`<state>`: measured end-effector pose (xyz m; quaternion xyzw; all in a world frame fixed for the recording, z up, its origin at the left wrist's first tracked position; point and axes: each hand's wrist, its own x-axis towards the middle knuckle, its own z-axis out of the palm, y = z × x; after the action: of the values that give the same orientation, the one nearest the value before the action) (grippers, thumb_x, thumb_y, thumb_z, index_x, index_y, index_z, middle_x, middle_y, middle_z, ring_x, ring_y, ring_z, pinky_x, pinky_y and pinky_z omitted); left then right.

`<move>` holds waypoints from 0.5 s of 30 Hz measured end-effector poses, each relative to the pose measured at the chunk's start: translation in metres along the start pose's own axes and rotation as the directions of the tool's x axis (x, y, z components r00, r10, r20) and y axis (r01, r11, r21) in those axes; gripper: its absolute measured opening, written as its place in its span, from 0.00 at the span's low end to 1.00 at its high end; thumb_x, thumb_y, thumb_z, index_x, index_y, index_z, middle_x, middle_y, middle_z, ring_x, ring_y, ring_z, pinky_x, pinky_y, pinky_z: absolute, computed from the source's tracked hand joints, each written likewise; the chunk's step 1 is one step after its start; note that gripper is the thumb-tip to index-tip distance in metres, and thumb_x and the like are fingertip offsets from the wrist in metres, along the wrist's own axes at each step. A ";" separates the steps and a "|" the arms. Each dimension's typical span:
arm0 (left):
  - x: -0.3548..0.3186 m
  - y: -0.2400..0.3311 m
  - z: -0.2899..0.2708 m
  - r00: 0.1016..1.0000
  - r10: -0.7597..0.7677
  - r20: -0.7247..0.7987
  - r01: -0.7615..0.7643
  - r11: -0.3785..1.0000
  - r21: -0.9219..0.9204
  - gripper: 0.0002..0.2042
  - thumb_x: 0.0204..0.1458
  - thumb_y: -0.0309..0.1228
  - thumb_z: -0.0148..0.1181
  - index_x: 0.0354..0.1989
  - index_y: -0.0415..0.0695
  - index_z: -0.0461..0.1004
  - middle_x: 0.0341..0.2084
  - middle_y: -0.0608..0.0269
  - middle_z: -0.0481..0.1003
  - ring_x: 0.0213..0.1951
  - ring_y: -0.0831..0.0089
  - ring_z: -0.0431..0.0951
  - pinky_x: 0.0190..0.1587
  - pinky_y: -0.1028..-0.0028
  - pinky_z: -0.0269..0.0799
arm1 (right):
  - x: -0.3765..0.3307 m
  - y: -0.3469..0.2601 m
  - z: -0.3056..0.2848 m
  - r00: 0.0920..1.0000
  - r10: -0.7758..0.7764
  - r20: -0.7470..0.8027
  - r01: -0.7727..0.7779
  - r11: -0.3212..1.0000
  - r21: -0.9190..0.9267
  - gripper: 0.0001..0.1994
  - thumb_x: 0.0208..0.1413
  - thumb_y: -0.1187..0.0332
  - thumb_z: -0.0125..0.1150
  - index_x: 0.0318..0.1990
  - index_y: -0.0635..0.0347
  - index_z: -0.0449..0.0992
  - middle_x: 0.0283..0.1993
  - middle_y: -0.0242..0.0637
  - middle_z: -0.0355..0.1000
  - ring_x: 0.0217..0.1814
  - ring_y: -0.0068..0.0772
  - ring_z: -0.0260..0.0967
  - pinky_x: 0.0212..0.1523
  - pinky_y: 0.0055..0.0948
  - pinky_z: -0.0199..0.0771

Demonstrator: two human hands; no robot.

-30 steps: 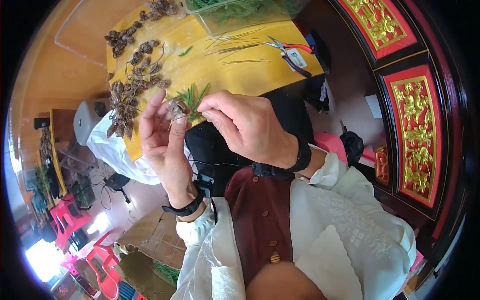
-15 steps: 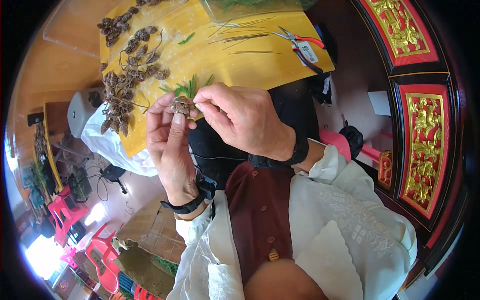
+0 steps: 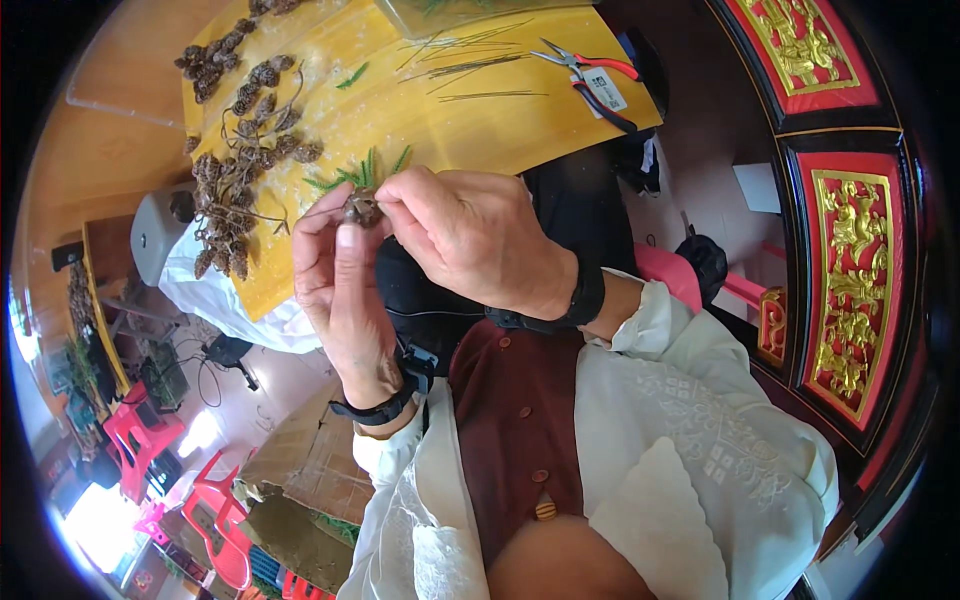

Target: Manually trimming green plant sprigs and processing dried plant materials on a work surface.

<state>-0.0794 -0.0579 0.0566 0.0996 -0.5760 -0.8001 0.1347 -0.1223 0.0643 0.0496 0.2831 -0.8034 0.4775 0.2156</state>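
Note:
My left hand (image 3: 345, 285) holds a small brown pine cone (image 3: 361, 208) between thumb and fingers, above the near edge of the yellow-covered table. Close against its right side, my right hand (image 3: 485, 240) is closed in a pinch. Whatever sits between those fingertips is too small to make out. Just beyond the cone, green needle sprigs (image 3: 368, 168) fan out; whether they touch it I cannot tell. Dried pine cones on stems (image 3: 235, 190) lie in clusters to the left. Thin dark wires (image 3: 475, 68) and red-and-black pliers (image 3: 590, 82) rest farther off on the right.
At the far edge stands a clear plastic tub (image 3: 440, 22) with greenery. A torn cardboard box (image 3: 315, 460) sits on the floor at lower left, near red plastic stools (image 3: 215, 520). Carved red-and-gold panels (image 3: 850, 290) line the right side. White cloth (image 3: 215, 290) hangs by the table.
The view has shifted slightly, so the table things appear a little farther left. Both hands stay together at the pine cone, which looks slightly turned.

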 end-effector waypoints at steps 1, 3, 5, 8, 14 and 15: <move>0.000 -0.001 -0.002 1.000 -0.005 -0.004 0.005 1.000 -0.031 0.10 0.56 0.24 0.53 0.46 0.37 0.68 0.39 0.60 0.72 0.40 0.74 0.72 0.44 0.74 0.70 | -0.001 0.000 0.000 1.000 0.003 -0.003 -0.003 1.000 -0.001 0.08 0.47 0.76 0.62 0.33 0.59 0.69 0.21 0.36 0.70 0.22 0.37 0.71 0.20 0.30 0.68; 0.001 -0.003 -0.007 1.000 -0.016 -0.014 0.014 0.996 -0.091 0.10 0.56 0.25 0.52 0.45 0.37 0.69 0.40 0.59 0.72 0.41 0.73 0.72 0.46 0.73 0.70 | -0.003 -0.002 0.002 1.000 0.006 -0.020 -0.005 1.000 0.026 0.08 0.47 0.76 0.62 0.33 0.59 0.69 0.21 0.37 0.70 0.22 0.38 0.71 0.21 0.30 0.68; 0.002 -0.003 -0.009 1.000 -0.025 -0.013 0.023 0.995 -0.099 0.10 0.57 0.27 0.51 0.45 0.37 0.68 0.40 0.57 0.72 0.42 0.71 0.73 0.46 0.72 0.71 | -0.004 -0.002 0.002 1.000 0.008 -0.030 -0.007 0.999 0.042 0.08 0.47 0.76 0.63 0.33 0.59 0.69 0.21 0.37 0.70 0.22 0.38 0.71 0.21 0.30 0.68; 0.006 -0.005 -0.013 1.000 -0.010 -0.007 0.008 0.983 -0.184 0.10 0.58 0.27 0.50 0.46 0.36 0.67 0.39 0.56 0.72 0.43 0.69 0.74 0.47 0.71 0.71 | -0.005 0.000 -0.002 0.999 0.035 -0.026 -0.033 0.997 0.067 0.08 0.47 0.75 0.63 0.33 0.60 0.70 0.21 0.37 0.70 0.23 0.39 0.71 0.21 0.31 0.68; 0.008 -0.005 -0.018 0.991 -0.085 0.101 0.116 0.923 -0.366 0.11 0.58 0.26 0.49 0.48 0.35 0.66 0.40 0.55 0.71 0.43 0.70 0.73 0.46 0.73 0.73 | -0.004 0.000 0.002 0.997 0.068 -0.047 -0.059 0.983 0.177 0.06 0.48 0.76 0.61 0.33 0.60 0.70 0.22 0.38 0.70 0.23 0.39 0.71 0.22 0.30 0.68; 0.008 -0.005 -0.019 0.988 -0.102 0.115 0.138 0.916 -0.377 0.11 0.58 0.26 0.49 0.48 0.35 0.66 0.40 0.55 0.71 0.43 0.70 0.73 0.46 0.74 0.73 | -0.004 0.000 0.002 0.996 0.079 -0.040 -0.070 0.979 0.190 0.05 0.48 0.76 0.61 0.32 0.61 0.71 0.23 0.38 0.71 0.23 0.39 0.71 0.23 0.30 0.68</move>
<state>-0.0812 -0.0757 0.0461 0.0692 -0.4069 -0.9077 0.0753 -0.1200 0.0636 0.0461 0.2607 -0.7593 0.5656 0.1888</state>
